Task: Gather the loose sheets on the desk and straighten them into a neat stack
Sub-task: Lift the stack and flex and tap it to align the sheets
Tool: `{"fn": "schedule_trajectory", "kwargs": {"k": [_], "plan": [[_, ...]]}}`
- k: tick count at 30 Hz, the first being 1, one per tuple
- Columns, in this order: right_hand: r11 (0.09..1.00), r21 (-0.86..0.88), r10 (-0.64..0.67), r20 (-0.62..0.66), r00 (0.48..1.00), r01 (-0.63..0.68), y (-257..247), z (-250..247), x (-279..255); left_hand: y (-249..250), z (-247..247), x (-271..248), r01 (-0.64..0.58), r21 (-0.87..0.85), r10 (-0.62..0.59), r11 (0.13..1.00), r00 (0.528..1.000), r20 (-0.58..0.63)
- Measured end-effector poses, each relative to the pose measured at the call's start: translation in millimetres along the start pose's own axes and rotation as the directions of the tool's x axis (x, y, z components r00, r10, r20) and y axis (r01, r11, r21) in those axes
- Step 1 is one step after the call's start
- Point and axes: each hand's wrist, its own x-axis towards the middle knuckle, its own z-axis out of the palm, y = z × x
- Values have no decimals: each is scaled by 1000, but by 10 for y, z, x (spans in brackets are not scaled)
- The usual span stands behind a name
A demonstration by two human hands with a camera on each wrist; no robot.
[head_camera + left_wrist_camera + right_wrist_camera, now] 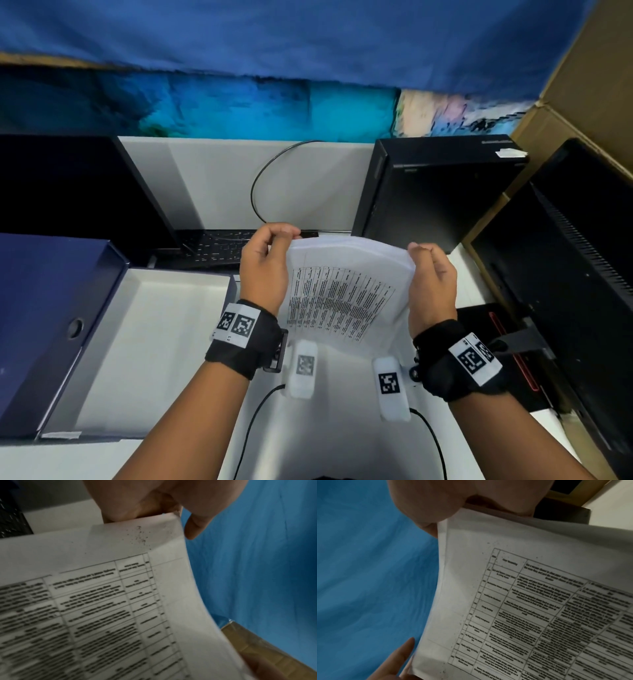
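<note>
Both hands, left hand (263,263) and right hand (432,281), pinch the printed sheets (342,294) by their side edges above the white worktop (329,428). Gathering looks finished; next, probably tapping the edges square and laying the stack flat.

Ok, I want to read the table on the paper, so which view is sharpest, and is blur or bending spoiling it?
Head view: the white printed sheets curve between the left hand and right hand, print too small to read. Left wrist view: the sheets smear heavily toward the lower left. Right wrist view: sharpest, though the words still blur.
</note>
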Motion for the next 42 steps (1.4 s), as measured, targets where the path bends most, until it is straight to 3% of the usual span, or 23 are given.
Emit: {"fn": "schedule_trajectory", "kwargs": {"k": [3, 7, 9, 12, 14, 20, 25, 28, 30, 34, 39, 42], "plan": [[999, -7, -33, 54, 998, 33, 73, -27, -39, -93, -47, -45, 35, 29, -36, 999, 999, 38], [988, 146, -77, 225, 971, 45, 375, -205, -96, -308, -211, -166, 68, -146, -26, 987, 963, 270], [998, 31, -60, 295, 954, 53, 566, -298, -162, -426, -271, -246, 92, -48, -70, 995, 938, 340], [966, -218, -76, 282, 956, 141, 721, -270, -253, -495, -208, -288, 33, 294, -125, 955, 945, 302], [934, -297, -124, 251, 960, 198, 705, -193, -260, -411, -103, -286, 2, 410, -113, 912, 962, 247], [930, -300, -174, 151, 973, 213, 426, -134, -116, -116, -12, -162, -68, 350, -3, 934, 980, 198], [862, -243, -431, 112, 895, 445, -166, -49, -5, 378, 46, -24, -291, 221, 263, 931, 953, 148], [842, -229, -473, 124, 872, 489, -168, -38, -38, 385, 47, -80, -353, 186, 330, 917, 933, 144], [853, -261, -419, 171, 892, 451, 44, -62, -67, 146, 22, -149, -287, 201, 256, 937, 952, 166], [948, -219, -179, 230, 957, 230, 431, -139, -101, -328, -92, -239, -98, 258, 43, 961, 977, 211], [985, -148, -50, 257, 965, 91, 628, -237, -60, -592, -246, -211, 49, 288, -121, 956, 963, 239], [987, -140, -39, 294, 955, 83, 753, -317, -12, -741, -355, -167, 48, 313, -137, 948, 953, 269]]}}
